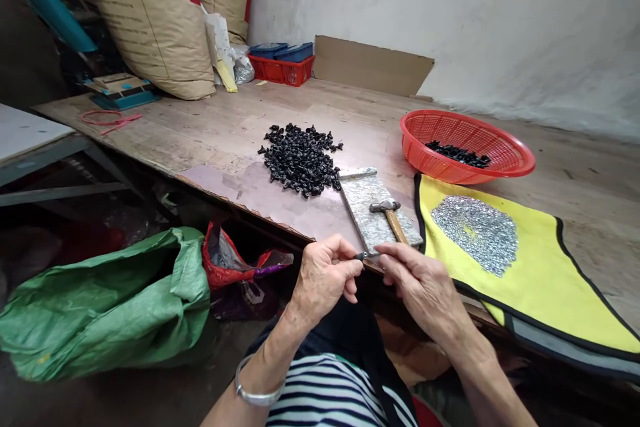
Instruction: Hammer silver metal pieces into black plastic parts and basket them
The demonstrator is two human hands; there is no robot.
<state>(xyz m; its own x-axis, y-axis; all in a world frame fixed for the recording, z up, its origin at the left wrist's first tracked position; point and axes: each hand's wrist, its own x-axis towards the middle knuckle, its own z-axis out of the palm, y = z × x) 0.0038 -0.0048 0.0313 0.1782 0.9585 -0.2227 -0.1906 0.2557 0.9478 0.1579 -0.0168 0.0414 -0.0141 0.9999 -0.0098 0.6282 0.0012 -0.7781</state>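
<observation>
My left hand (324,278) pinches a small black part (360,256) between thumb and fingers. My right hand (420,285) reaches in from the other side, its fingertips closed on a tiny metal piece (369,255) at the black part's end. Just beyond both hands lies a speckled stone slab (361,208), with a wooden-handled hammer (390,219) resting on it. A heap of black parts (300,160) sits left of the slab. Several more lie in a red plastic basket (466,147), and small silvery metal pieces (474,235) are spread on a yellow cloth (540,280).
The worn wooden table (210,127) ends in a front edge close to my hands. A green woven sack (110,303) and a red plastic bag (225,260) sit on the floor at left. Large paper sacks (150,20) and a red crate (283,70) stand at the back.
</observation>
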